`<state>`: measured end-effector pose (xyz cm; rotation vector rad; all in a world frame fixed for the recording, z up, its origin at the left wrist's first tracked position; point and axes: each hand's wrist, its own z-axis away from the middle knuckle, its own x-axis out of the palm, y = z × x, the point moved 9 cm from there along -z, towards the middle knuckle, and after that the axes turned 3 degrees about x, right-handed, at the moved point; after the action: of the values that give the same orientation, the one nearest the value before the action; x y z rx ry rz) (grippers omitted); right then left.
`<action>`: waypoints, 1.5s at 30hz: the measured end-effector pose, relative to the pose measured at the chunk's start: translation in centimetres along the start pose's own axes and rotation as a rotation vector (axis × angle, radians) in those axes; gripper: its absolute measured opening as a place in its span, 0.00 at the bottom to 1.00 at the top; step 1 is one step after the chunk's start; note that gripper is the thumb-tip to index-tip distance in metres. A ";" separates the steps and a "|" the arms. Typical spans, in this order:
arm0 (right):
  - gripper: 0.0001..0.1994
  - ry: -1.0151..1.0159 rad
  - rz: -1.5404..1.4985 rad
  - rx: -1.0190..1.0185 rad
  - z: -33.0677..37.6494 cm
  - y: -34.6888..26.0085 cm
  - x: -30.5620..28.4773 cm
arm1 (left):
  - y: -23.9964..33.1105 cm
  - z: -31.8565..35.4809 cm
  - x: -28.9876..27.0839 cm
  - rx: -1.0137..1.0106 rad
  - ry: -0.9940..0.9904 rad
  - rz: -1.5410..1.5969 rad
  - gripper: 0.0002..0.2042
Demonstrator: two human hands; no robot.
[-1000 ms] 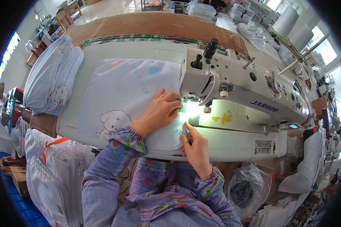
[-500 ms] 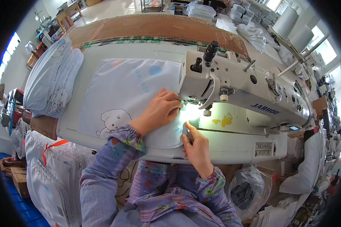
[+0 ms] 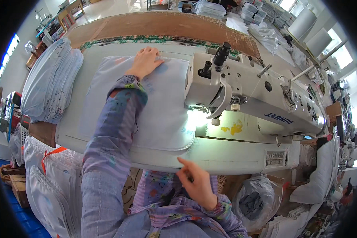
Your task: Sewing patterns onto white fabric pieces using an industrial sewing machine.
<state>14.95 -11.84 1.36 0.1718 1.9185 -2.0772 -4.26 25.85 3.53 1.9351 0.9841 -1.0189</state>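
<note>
A pale fabric panel (image 3: pixel 158 119) with faint blue print lies on the sewing table, its right edge by the lit needle area of the sewing machine (image 3: pixel 234 85). My left hand (image 3: pixel 146 62) rests flat on the panel's far edge, fingers stretched out, and my left forearm crosses the panel. Just over the table's front edge, my right hand (image 3: pixel 197 183) is off the fabric. Its index finger points out while the other fingers curl in; whether something small is inside them is hidden.
A stack of similar fabric pieces (image 3: pixel 53 81) stands at the table's left end. More layered pieces (image 3: pixel 53 194) hang below at the left. A clear plastic bag with dark scraps (image 3: pixel 252 202) sits below right. White thread cones (image 3: pixel 303 22) stand at the far right.
My left hand has gone from beside the needle to the panel's far edge. My right hand has drawn back off the fabric toward me. The panel has shifted slightly, its near edge now farther from me.
</note>
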 end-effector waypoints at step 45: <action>0.26 -0.099 -0.252 0.360 10.8 6.2 -8.0 | 17.0 14.7 -3.1 0.322 -0.117 0.345 0.21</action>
<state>25.66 -21.70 -1.16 -0.0991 1.5622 -2.5337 4.46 4.92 4.17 2.1789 0.4161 -1.1207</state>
